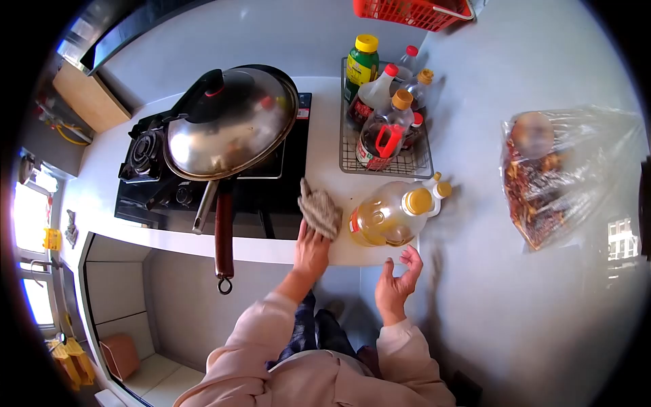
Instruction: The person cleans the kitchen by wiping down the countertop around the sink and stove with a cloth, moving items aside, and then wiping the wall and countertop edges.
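My left hand (312, 254) presses a brown-grey cloth (320, 210) onto the white counter, at the right edge of the black gas stove (271, 210). Its fingers are partly under the cloth. To the right, my right hand (399, 283) is in the air past the counter's front edge, fingers apart and holding nothing. Just above it stands a large oil bottle (383, 217) with a yellow cap, and a smaller bottle (441, 186) is behind that one.
A lidded wok (234, 129) sits on the stove, its brown handle (224, 237) jutting past the front edge. Sauce bottles (383, 136) fill a wire basket (349, 159). A plastic bag of food (536, 197) lies at right; a red basket (407, 10) is at the top.
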### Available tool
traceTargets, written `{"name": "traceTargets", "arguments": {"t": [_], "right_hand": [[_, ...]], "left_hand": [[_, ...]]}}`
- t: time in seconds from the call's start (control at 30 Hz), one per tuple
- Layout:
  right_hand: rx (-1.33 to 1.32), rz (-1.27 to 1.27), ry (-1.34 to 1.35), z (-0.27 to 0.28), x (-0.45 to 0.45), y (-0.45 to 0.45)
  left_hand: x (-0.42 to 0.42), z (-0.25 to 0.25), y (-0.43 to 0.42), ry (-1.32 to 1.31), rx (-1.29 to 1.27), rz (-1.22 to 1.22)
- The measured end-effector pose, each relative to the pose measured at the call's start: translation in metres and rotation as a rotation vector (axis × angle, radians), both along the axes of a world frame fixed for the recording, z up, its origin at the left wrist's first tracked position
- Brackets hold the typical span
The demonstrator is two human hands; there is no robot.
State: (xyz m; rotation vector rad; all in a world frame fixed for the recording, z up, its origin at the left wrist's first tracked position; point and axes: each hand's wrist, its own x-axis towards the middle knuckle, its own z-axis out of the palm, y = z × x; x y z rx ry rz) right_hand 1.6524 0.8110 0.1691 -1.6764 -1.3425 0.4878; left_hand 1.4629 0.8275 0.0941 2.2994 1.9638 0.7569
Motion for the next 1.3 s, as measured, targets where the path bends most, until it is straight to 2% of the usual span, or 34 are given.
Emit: {"name": "traceTargets", "arguments": {"t": [0.03,0.1,0.2,0.3,0.37,0.4,0.47,0.5,0.53,0.6,0.63,0.7,0.73,0.77,0.83,0.9,0.93,0.97,1.0,1.03,1.13,1.17,1.27,1.3], "right_hand": [[0.116,0.054,0.040,0.018,-0.004,-0.003],[0.134,0.076,0.040,0.048,-0.010,0.001],[0.213,0.152,0.004,0.072,-0.018,0.019],[0.109,0.132,0.134,0.077,-0.022,0.033],[0.005,0.201,0.337,0.080,-0.024,0.036],[-0.012,0.199,0.333,0.076,-0.022,0.034],[-0.082,0.194,0.631,0.065,-0.019,0.038],[-0.077,0.201,0.636,0.060,-0.017,0.040],[-0.029,0.207,0.647,0.055,-0.012,0.036],[0.060,0.211,0.571,0.048,-0.006,0.023],[0.064,0.204,0.576,0.045,-0.002,0.014],[0.227,0.262,0.270,0.039,0.011,-0.010],[0.223,0.254,0.266,0.039,0.014,-0.023],[0.236,0.224,0.290,0.043,0.017,-0.035],[0.243,0.180,0.304,0.055,0.025,-0.051],[0.002,0.186,0.688,0.072,0.036,-0.064],[0.026,0.079,0.642,0.074,0.033,-0.070],[0.027,0.075,0.651,0.070,0.033,-0.074],[0.161,0.033,0.452,0.063,0.033,-0.079],[0.119,0.054,0.531,0.065,0.042,-0.085],[0.095,0.072,0.641,0.064,0.055,-0.099],[0.102,0.084,0.666,0.063,0.057,-0.103],[0.083,0.019,0.637,0.060,0.055,-0.112],[0.081,0.012,0.637,0.061,0.054,-0.112]], "left_hand": [[0.002,0.004,-0.014,0.024,-0.018,-0.012],[-0.002,0.001,-0.008,0.097,-0.055,-0.015],[-0.015,-0.004,0.066,0.135,-0.110,0.072],[-0.024,0.006,0.146,0.183,-0.298,0.108],[-0.022,-0.004,0.159,0.165,-0.226,0.114],[-0.021,-0.008,0.155,0.155,-0.152,0.125],[-0.017,-0.006,0.114,0.116,-0.361,-0.005],[-0.016,-0.025,0.085,0.044,0.004,-0.078],[-0.013,-0.018,0.052,0.033,-0.135,-0.138],[-0.007,-0.006,0.001,0.036,-0.109,-0.149],[-0.011,-0.004,0.007,0.042,-0.107,-0.156],[-0.019,-0.003,0.028,0.111,-0.052,-0.100],[-0.024,-0.005,0.056,0.128,0.011,-0.043],[-0.029,0.003,0.084,0.148,-0.118,-0.013],[-0.026,-0.002,0.127,0.104,-0.130,0.067],[-0.010,-0.006,0.122,0.102,-0.114,0.044],[0.000,-0.010,0.106,0.108,-0.175,-0.014],[0.008,-0.015,0.077,0.121,-0.234,-0.072],[0.016,-0.019,0.044,0.094,-0.133,-0.138],[0.022,-0.021,0.019,0.064,-0.033,-0.205],[0.018,-0.017,0.003,0.028,-0.030,-0.255],[0.014,-0.025,0.025,0.008,-0.054,-0.274],[0.031,-0.009,0.101,0.064,-0.237,-0.186],[0.041,-0.012,0.101,0.064,-0.242,-0.193]]}}
